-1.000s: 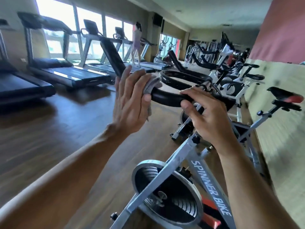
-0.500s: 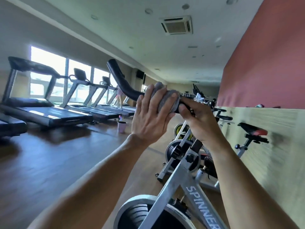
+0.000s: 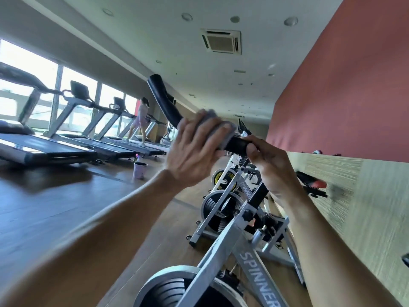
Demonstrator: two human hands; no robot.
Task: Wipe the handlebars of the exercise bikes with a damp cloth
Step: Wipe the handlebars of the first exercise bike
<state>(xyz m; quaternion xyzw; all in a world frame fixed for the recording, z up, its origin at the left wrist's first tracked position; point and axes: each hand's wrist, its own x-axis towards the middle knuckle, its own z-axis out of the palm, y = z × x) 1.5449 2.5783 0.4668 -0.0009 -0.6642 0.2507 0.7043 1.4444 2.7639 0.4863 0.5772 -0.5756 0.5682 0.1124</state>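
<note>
Grey cloth [image 3: 215, 125] wrapped over black handlebar [image 3: 164, 103] under left hand [image 3: 194, 151] — mid-wipe. Right hand [image 3: 269, 165] clamped on bar just beside — steadying. Next, probably: slide up toward bare tip above grip.

To your left, treadmills [image 3: 66, 149] line the windows [image 3: 28, 69], and a person [image 3: 139, 121] walks on a far one. A small lilac bucket [image 3: 139, 170] stands on the wooden floor [image 3: 55, 207] near them, below the ceiling air vent [image 3: 222, 41]

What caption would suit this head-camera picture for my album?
Left hand wraps a grey cloth around a spin bike's black handlebar; right hand steadies it.
</note>
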